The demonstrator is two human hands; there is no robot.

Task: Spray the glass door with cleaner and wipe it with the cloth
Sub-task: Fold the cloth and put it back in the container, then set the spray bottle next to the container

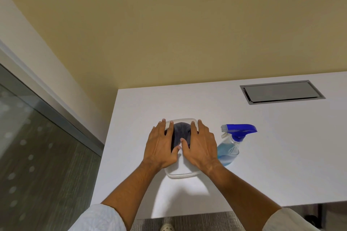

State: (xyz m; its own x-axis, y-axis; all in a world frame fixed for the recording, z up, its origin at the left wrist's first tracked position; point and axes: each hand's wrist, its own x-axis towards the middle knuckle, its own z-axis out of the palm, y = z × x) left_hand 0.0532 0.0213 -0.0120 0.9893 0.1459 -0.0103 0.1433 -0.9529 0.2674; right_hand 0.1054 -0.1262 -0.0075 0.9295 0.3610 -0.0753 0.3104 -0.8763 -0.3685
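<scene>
Both hands lie flat, fingers spread, on the lid of a clear plastic box [181, 173] on the white worktop [262, 155]; neither grips anything. The left hand [162, 146] covers the box's left half, the right hand [200, 147] its right half, thumbs nearly meeting over the middle. A dark cloth [181, 132] shows through the lid under the fingertips, in the far end of the box. The spray bottle [231, 143] stands just beside the right hand, nozzle pointing left toward the box, so the right hand is nearer it. The glass door [37, 146] lies well off to the left, beyond the worktop's edge. Likely the lid must come off before the cloth can be reached. A metal hatch [281, 92] sits far right, clear of everything.
</scene>
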